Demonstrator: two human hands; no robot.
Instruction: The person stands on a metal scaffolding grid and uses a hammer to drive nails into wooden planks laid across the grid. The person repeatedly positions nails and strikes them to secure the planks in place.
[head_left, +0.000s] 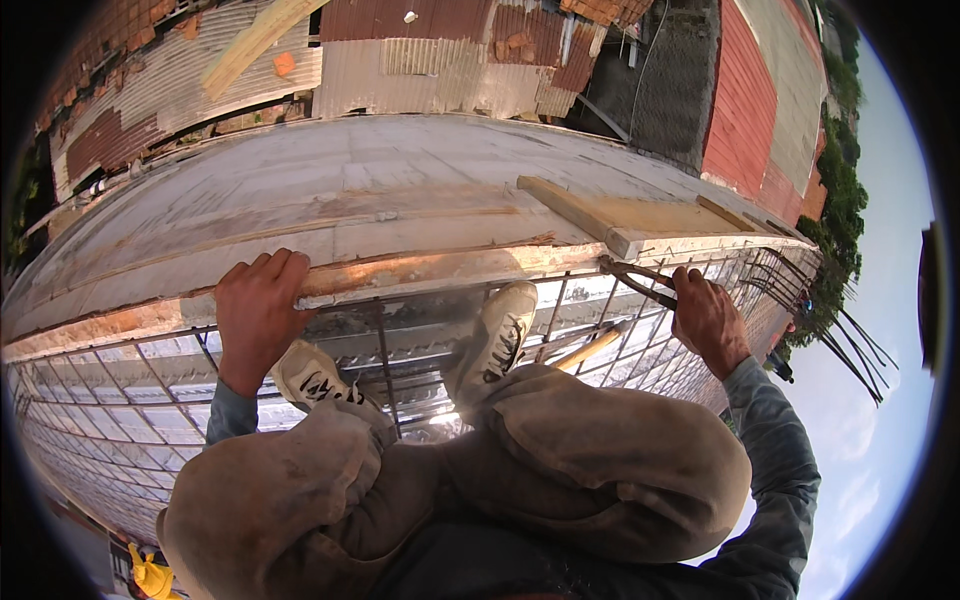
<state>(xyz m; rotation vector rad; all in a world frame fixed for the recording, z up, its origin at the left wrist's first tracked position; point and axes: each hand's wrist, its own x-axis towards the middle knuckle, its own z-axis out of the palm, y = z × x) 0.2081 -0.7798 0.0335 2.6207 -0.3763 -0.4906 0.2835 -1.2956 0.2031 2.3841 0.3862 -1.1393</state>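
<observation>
My left hand [262, 310] is closed over the top edge of a long timber board [420, 270], its fingers curled onto the far side. In my right hand [705, 315] is a pair of end-cutting pincers [640, 284]. I grip them by their handles, and the jaws reach the board's edge beside a short wooden batten [575, 215]. Whether the jaws bite on anything is too small to tell. Below the board runs a grid of steel rebar [385, 350]. My shoes [500, 330] are set among the bars, and my knees are bent.
Beyond the board, pale formwork panels [400, 160] slope to rusty corrugated roofs [400, 60] far below. A wooden handle-like piece [588, 348] lies over shiny ribbed metal decking [440, 320]. Long rebar ends [860, 355] stick out at right. Someone's yellow helmet [150, 575] shows at lower left.
</observation>
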